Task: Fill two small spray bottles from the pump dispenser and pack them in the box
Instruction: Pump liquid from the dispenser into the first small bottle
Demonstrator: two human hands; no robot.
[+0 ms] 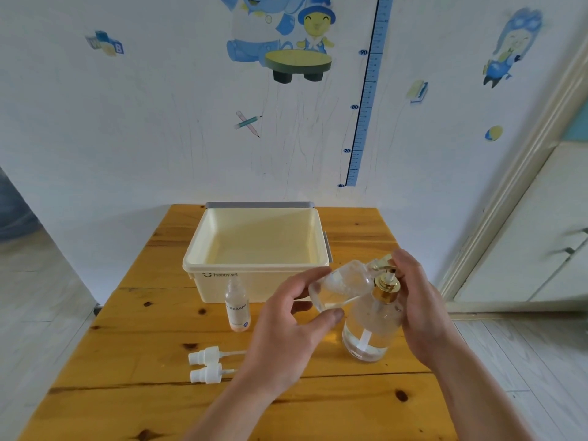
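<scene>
Holding a small spray bottle point(340, 288) above the tabletop point(133, 405), the left hand point(286, 332) pinches it between thumb and fingers. Long axis tilted: base low and left, open neck up and right, at the gold spout point(380, 268) of the pump dispenser point(369, 335). The right hand point(420, 303) curls round the dispenser from its right side, fingertips over the pump head. Hands are near each other, not touching.

Dispenser stands upright on the tabletop, with clear liquid in its lower part and the dip tube visible. Held bottle: a little liquid seems to sit at the low end, not certain. A second spray bottle point(237, 305) stands upright, uncapped, just in front of the box point(254, 265); its fill level cannot be told. Two white spray caps point(203, 356) lie on their sides left of the left hand, tubes pointing right. Box is cream and open-topped, at the tabletop's far edge.

Tabletop is knotty orange wood. Behind it is a white wall point(127, 138) with cartoon stickers and a blue height chart point(366, 100); a door frame point(509, 192) stands at right.
</scene>
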